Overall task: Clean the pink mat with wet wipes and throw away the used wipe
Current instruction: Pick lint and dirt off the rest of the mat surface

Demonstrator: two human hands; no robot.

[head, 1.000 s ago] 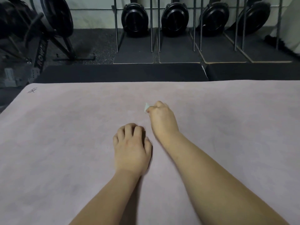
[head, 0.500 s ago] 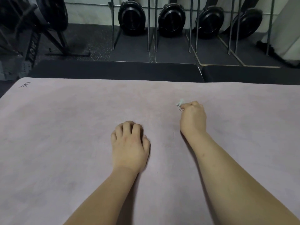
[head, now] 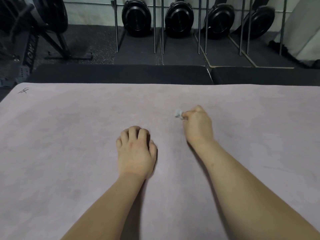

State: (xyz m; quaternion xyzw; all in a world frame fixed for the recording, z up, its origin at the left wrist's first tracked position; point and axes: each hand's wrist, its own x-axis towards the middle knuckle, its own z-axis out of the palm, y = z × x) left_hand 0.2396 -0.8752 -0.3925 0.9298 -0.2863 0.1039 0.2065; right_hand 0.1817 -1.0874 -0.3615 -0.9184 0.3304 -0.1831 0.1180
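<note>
This place looks like a gym. A big pink mat (head: 69, 135) lies flat on the ground, with long black pads (head: 121, 73) just past its far edge and a dark, speckled rubber floor (head: 97, 40) behind them. Along the pale wall (head: 93, 13) stand four round black wheels (head: 136, 16) in a row with thin metal rods (head: 116, 28) standing up beside them, like workout machines, and at the left is a black machine (head: 31, 49) on slanted legs with the letters "ROW" on it.
</note>
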